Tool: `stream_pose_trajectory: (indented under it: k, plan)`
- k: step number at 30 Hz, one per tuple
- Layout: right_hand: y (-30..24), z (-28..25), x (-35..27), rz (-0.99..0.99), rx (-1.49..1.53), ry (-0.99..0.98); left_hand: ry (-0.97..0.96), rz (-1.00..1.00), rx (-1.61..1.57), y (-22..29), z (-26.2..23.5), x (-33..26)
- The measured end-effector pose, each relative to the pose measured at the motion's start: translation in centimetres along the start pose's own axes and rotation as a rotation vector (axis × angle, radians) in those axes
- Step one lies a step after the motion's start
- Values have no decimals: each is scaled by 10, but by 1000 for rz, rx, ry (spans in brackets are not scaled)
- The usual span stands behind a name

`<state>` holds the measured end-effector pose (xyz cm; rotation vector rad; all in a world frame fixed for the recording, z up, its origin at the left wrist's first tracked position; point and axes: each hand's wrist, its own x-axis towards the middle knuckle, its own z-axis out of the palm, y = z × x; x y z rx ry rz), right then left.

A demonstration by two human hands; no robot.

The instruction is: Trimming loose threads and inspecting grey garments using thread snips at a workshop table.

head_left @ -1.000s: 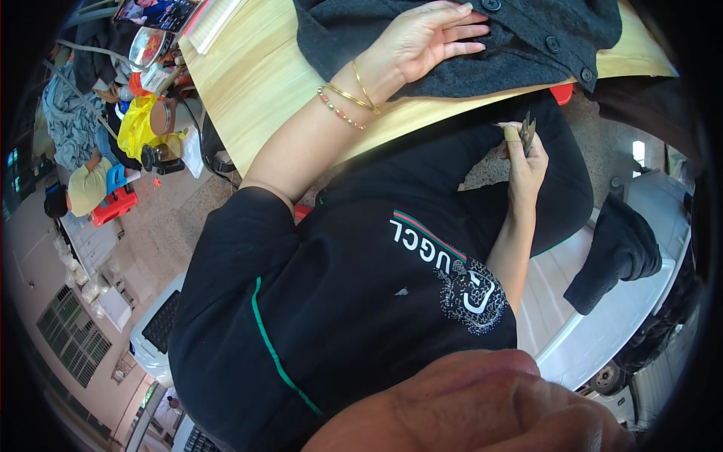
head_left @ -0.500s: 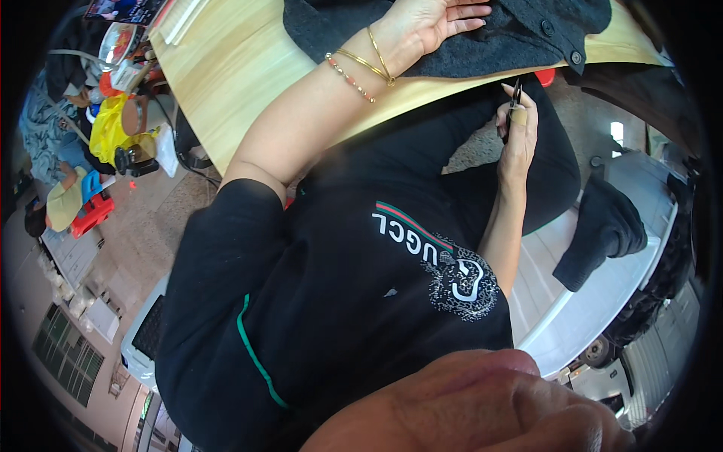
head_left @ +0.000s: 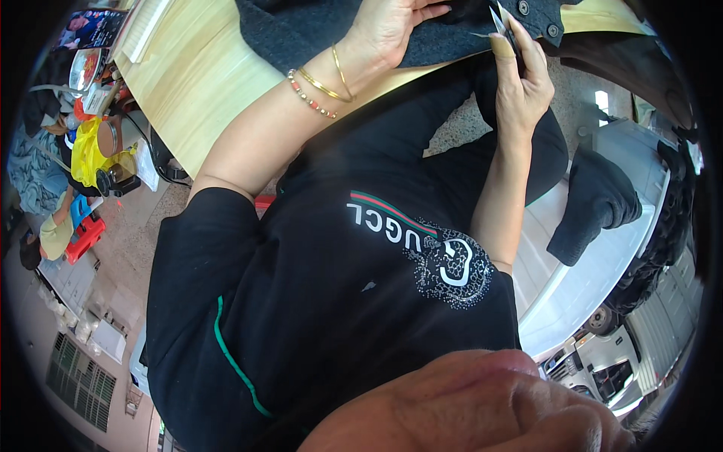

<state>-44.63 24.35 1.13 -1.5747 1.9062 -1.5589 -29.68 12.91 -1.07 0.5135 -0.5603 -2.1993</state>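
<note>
A dark grey buttoned garment [head_left: 444,44] lies on the wooden table at the top of the view. My left hand [head_left: 388,29], with gold bangles and a beaded bracelet at the wrist, rests over it. The fingers I can see are stretched out; the rest pass beyond the upper edge. Between the thumb and fingers of my right hand [head_left: 520,94] is a pair of thread snips [head_left: 498,21], blades pointing up at the garment's near edge beside its buttons. A tan covering wraps my right thumb.
The pale wooden table [head_left: 177,83] reaches to the left. A dark folded cloth [head_left: 591,211] lies in a white plastic bin [head_left: 640,233] on the right. Several items, including a yellow bag [head_left: 89,151] and a red stool [head_left: 86,237], crowd the far left.
My right hand has risen from below the table edge to the garment, bringing the snips along. The garment and my left hand appear further left and higher in view.
</note>
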Motion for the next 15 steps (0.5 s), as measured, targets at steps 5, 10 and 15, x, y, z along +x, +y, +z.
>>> stream_pose_trajectory:
  k: [5,10,15]
  plan:
    - [-16,6,8,36,32,-17,80,76,91,-6,9,-15]
    - [-13,4,10,36,22,-31,66,108,160,-12,9,-15]
    - [-13,4,15,12,-57,-72,110,109,188,-15,9,-15]
